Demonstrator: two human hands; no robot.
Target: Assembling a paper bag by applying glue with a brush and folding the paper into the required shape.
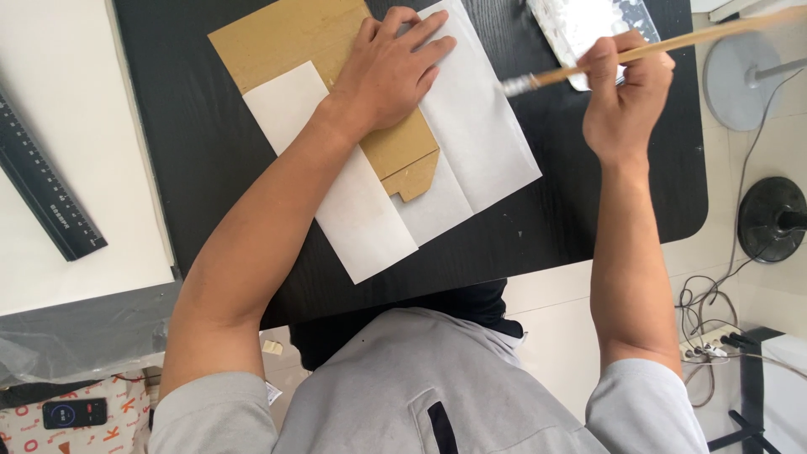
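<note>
My left hand point(388, 71) lies flat, fingers spread, on a brown cardboard piece point(290, 38) and the white paper point(483, 134) folded around it, on a black table point(193, 143). My right hand point(622, 88) is raised to the right of the paper and grips a wooden-handled brush point(672, 42). The brush's pale bristle tip point(514, 84) hovers near the paper's right edge. Just behind the right hand lies a white tray point(580, 21) with whitish paste.
A black ruler point(46, 197) lies on a white sheet point(76, 252) at the left. On the floor at the right stand a grey round base point(740, 80), a black round base point(773, 219) and a power strip with cables point(714, 340).
</note>
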